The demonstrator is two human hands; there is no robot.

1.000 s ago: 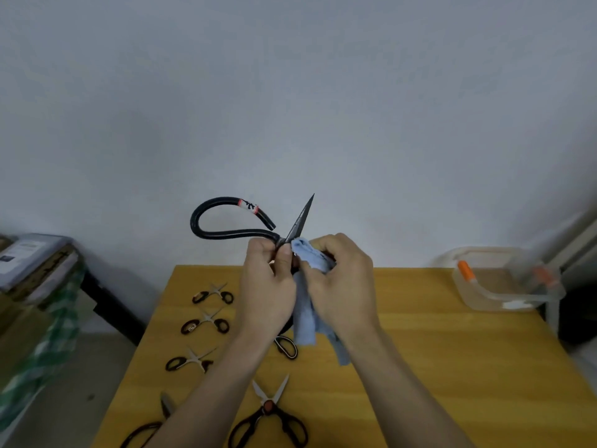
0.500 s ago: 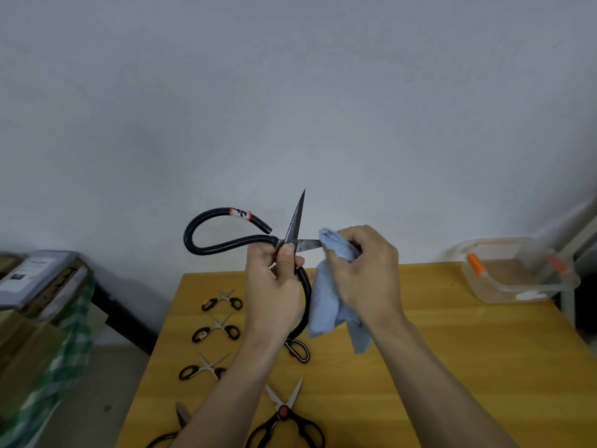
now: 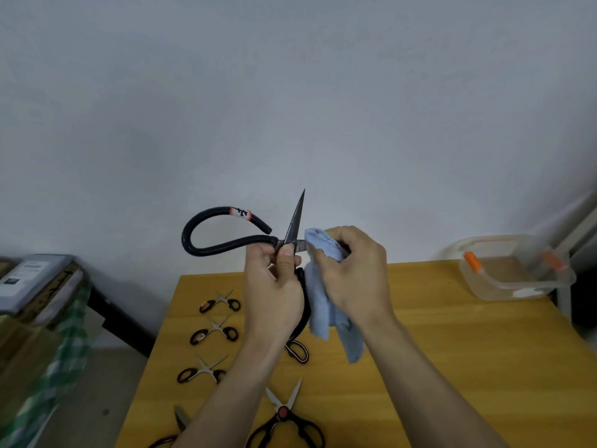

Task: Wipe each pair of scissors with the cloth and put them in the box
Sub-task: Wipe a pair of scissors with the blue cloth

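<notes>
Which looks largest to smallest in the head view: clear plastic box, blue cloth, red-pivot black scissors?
1. Clear plastic box
2. Blue cloth, partly hidden by the right hand
3. Red-pivot black scissors, though cropped and nearer the camera, so unsure

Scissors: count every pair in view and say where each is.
7. One large pair held up by the left hand; six on the table: three small pairs, one partly behind the arm, two at the near edge. More may be hidden.
</notes>
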